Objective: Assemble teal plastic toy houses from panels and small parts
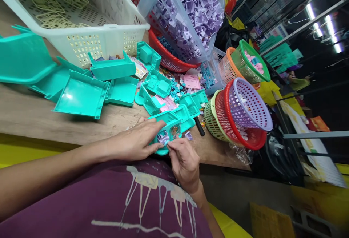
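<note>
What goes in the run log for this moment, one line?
left hand: grips teal toy part | right hand: fingertips pressing lilac piece into it | where: wooden table edge | nearby: black marker

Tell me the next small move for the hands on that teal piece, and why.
Probably press the lilac part down into the teal piece: the right hand pinches at it by the near edge, while the left hand steadies the piece on the table.

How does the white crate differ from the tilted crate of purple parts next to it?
The white crate sits flat on the table; the purple-parts crate leans steeply against a red basket. The white crate holds only a few flat cream pieces; the other is piled full. Both are perforated plastic.
</note>
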`<state>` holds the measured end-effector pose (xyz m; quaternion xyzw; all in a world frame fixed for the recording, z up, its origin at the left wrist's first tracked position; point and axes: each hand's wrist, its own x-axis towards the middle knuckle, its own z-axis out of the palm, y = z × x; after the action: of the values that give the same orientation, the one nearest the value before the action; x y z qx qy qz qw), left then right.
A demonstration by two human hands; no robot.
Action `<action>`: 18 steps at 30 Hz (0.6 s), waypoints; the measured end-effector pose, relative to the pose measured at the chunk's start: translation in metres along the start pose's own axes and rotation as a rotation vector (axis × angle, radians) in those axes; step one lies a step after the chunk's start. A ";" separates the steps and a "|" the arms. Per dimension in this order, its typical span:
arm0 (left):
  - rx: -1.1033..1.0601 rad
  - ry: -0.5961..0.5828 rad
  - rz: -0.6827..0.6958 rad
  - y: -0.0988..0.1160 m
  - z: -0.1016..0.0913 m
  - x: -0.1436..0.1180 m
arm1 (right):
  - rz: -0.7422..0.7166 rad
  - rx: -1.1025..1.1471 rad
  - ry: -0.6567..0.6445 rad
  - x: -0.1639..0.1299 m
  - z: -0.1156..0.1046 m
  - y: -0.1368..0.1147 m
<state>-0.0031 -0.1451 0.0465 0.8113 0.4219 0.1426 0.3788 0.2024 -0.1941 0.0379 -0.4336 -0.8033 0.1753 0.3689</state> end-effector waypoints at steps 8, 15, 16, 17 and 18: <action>0.107 -0.020 0.100 -0.002 0.010 -0.003 | 0.081 -0.078 0.049 -0.008 0.008 -0.007; 0.365 0.019 0.228 0.008 0.020 0.014 | 0.026 -0.103 -0.044 -0.027 0.037 0.028; 0.418 0.011 0.242 0.005 0.017 0.016 | -0.023 -0.113 -0.071 -0.023 0.035 0.032; 0.474 0.010 0.259 0.002 0.013 0.017 | -0.080 -0.126 -0.096 -0.019 0.032 0.034; 0.525 0.016 0.282 -0.001 0.008 0.017 | -0.142 -0.146 -0.112 -0.013 0.028 0.035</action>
<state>0.0111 -0.1351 0.0382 0.9310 0.3302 0.0861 0.1294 0.2059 -0.1835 -0.0075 -0.3908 -0.8620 0.1135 0.3023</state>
